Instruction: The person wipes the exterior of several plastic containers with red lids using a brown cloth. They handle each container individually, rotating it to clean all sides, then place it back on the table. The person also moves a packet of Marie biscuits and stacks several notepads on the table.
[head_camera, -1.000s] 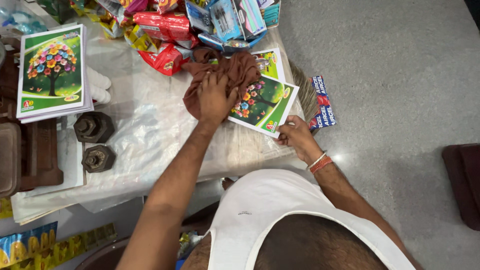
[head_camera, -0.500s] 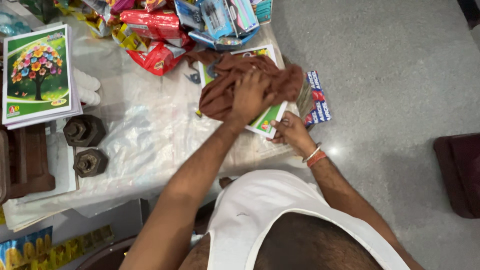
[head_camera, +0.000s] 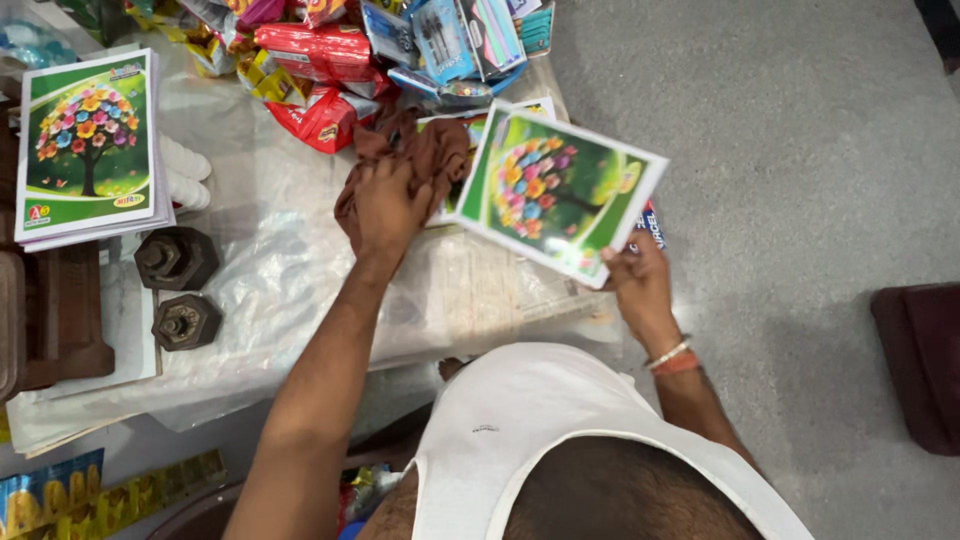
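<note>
Left hand (head_camera: 388, 203) was clenched on a brown cloth (head_camera: 425, 160), pressing it on the plastic-covered tabletop (head_camera: 280, 270), centre-top of frame. Right hand (head_camera: 640, 285) gripped the lower corner of a notebook (head_camera: 555, 190) w/ a flower-tree cover, held tilted above the tabletop's right edge. More notebooks (head_camera: 88, 140) lay stacked upper left; two metal weights (head_camera: 178, 290) below them; snack packets (head_camera: 320, 60) along the top.
</note>
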